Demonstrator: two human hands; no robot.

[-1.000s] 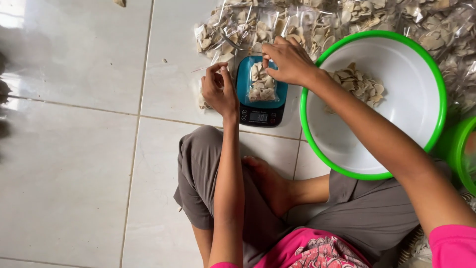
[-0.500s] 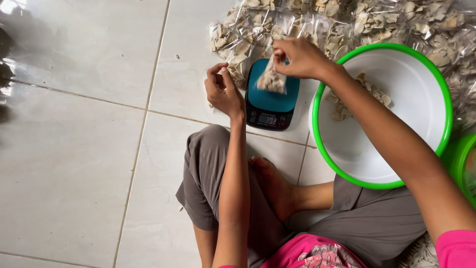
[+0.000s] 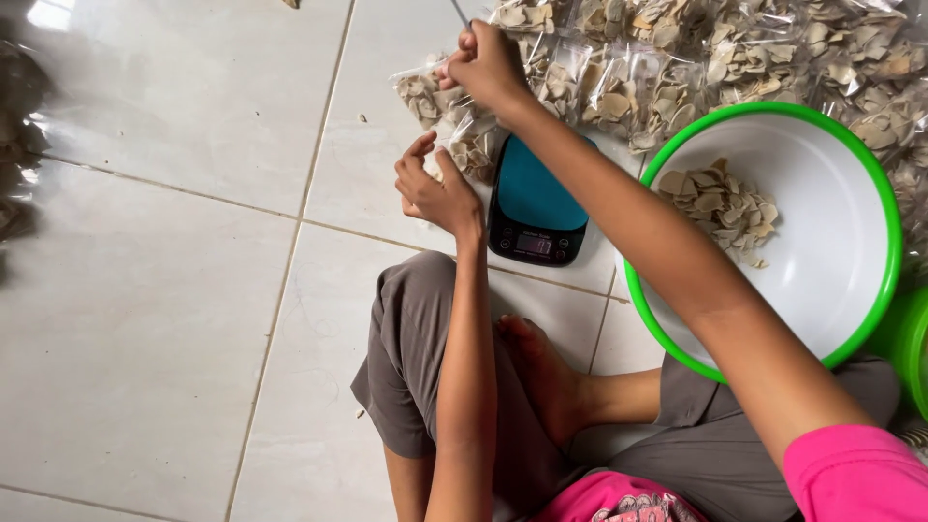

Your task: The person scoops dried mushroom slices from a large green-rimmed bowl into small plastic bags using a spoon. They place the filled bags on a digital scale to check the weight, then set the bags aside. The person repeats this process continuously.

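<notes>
Fingers of the right hand [image 3: 488,63] are pinched shut on the top of a clear plastic bag of pale chips [image 3: 462,130], lifted just off the teal kitchen scale [image 3: 536,203] at its ten o'clock. The left hand [image 3: 435,188] is half curled against the bag's lower side, seemingly to steady it. More filled bags [image 3: 735,58] are piled at twelve o'clock; a green-rimmed basin [image 3: 875,184] of loose chips sits at three o'clock.
</notes>
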